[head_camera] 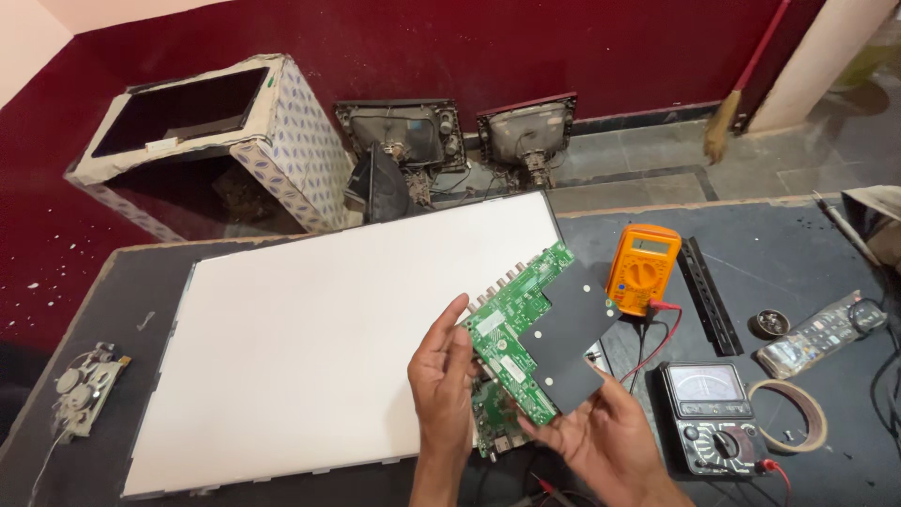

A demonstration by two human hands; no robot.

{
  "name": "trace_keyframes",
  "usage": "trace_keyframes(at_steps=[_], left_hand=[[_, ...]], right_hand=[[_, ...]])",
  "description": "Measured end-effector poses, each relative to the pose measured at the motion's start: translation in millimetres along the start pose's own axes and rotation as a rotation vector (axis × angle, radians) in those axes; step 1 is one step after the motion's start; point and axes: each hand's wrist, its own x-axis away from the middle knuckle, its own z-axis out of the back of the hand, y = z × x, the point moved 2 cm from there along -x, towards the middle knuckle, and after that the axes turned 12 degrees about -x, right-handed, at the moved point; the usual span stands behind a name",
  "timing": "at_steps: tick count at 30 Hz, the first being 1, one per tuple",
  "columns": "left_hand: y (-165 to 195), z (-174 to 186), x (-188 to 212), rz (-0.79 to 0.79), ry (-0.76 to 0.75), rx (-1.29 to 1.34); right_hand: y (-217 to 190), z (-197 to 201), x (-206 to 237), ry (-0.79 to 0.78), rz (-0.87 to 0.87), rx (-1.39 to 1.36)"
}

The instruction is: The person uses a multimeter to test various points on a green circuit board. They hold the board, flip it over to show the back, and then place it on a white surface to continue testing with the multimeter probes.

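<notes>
Both my hands, left hand [443, 374] and right hand [601, 434], have fingers pinching the green circuit board [511, 324] above the tabletop's [788, 253] front edge, beside the white panel [319, 329].

The single head view looks steeply down and forward over the dark workbench [779, 253], near the hands.

circuit board [526, 324] above table [779, 253] | panel [310, 338] left | two meters [643, 268] right

Two meters [642, 268] [710, 415], two picture tubes [399, 136] [527, 134], one circuit board [514, 324], one white panel [310, 329].
</notes>
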Motion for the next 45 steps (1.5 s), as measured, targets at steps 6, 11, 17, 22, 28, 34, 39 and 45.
trace_keyframes(at_steps=[6,11,17,22,28,34,39,45], left_hand=[[-1,-5,1,0.063,-0.007,-0.045],[12,-12,4,0.124,-0.06,0.131],[28,-27,17,0.111,-0.191,0.276],[32,-31,25,0.077,-0.228,0.229],[33,-30,25,0.075,-0.23,0.237],[31,-28,24,0.075,-0.226,0.25],[30,-30,27,0.067,-0.237,0.276],[31,-30,27,0.063,-0.246,0.286]], right_hand=[[-3,10,6,-0.061,0.213,0.027],[-2,30,6,0.003,0.356,0.224],[8,39,6,0.029,0.459,0.103],[9,31,12,0.023,0.474,0.11],[9,25,17,-0.009,0.528,0.154],[10,22,15,-0.001,0.561,0.178],[12,16,20,-0.041,0.593,0.174],[11,10,25,0.0,0.593,0.239]])
